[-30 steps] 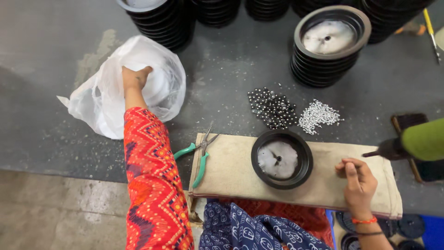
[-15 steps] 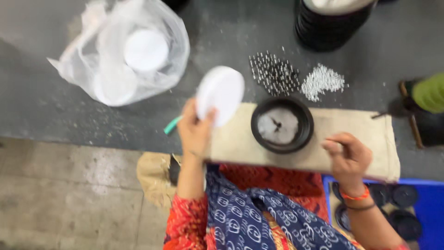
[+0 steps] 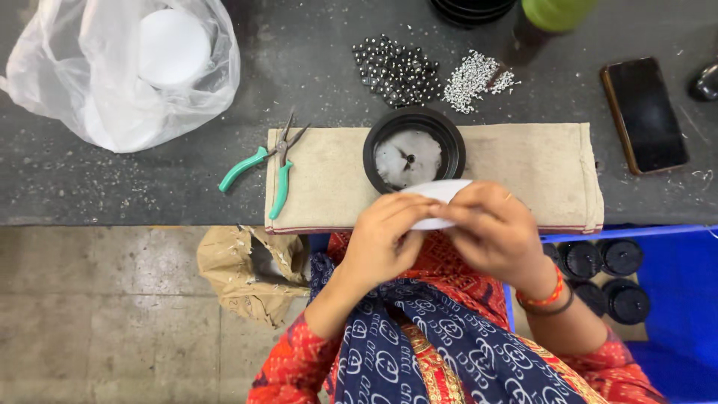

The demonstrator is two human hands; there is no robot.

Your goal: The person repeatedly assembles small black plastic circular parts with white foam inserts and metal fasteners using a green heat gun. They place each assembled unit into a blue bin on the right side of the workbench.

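Gripping white disc point(image 3: 437, 196) edge, both hands point(image 3: 385, 239) point(image 3: 490, 232), beside black cup point(image 3: 413, 150).

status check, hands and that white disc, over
Left hand and right hand both gripping white disc. Held just before black round housing on cloth mat. Nothing between them.
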